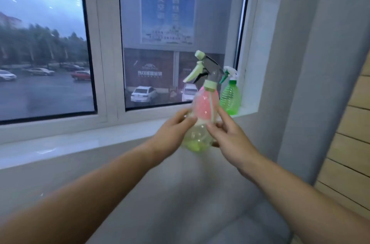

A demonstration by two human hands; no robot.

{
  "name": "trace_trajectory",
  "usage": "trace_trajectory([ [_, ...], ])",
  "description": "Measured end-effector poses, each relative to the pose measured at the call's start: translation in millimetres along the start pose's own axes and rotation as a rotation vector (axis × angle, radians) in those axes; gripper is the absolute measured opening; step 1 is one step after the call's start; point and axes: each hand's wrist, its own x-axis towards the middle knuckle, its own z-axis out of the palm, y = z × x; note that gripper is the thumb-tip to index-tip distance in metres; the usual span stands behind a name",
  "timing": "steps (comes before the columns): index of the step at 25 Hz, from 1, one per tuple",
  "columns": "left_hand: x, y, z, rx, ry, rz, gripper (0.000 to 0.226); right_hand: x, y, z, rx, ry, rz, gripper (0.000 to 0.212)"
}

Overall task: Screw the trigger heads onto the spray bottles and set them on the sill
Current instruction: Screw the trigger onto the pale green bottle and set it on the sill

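Observation:
A clear spray bottle (204, 107) with a pink upper half and a yellow-green bottom is held upright in the air, just in front of the white sill (84, 141). A grey and pale-green trigger head (206, 69) sits on its neck, nozzle pointing left. My left hand (172, 135) grips the bottle's left side and my right hand (228, 133) grips its right side. A green ribbed spray bottle (230, 97) with a white and green trigger head stands on the sill at the far right, just behind the held bottle.
The window (166, 39) rises directly behind the sill, with a white frame post (104, 47) left of centre. A grey wall (300, 63) closes off the sill on the right. Wooden slats (346, 143) are at the far right. A grey surface (200, 203) lies below.

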Motion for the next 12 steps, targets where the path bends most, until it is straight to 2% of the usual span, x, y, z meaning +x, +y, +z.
trace_trajectory([
  [3,39.0,2.1,-32.1,0.073,0.079,-0.018,0.031,50.0,-10.7,19.9,-0.113,0.037,-0.02,0.046],
  [6,63.7,-8.2,-47.4,0.074,0.133,-0.074,0.018,81.5,-10.5,38.1,-0.136,0.049,0.011,0.039],
  [9,81.0,-24.7,-52.7,0.078,0.183,-0.096,0.023,99.3,-3.1,50.6,-0.144,0.051,0.042,0.042],
  [12,91.3,-36.5,-53.9,0.085,0.227,-0.077,0.018,111.2,6.0,53.6,-0.151,0.077,0.042,0.04],
])
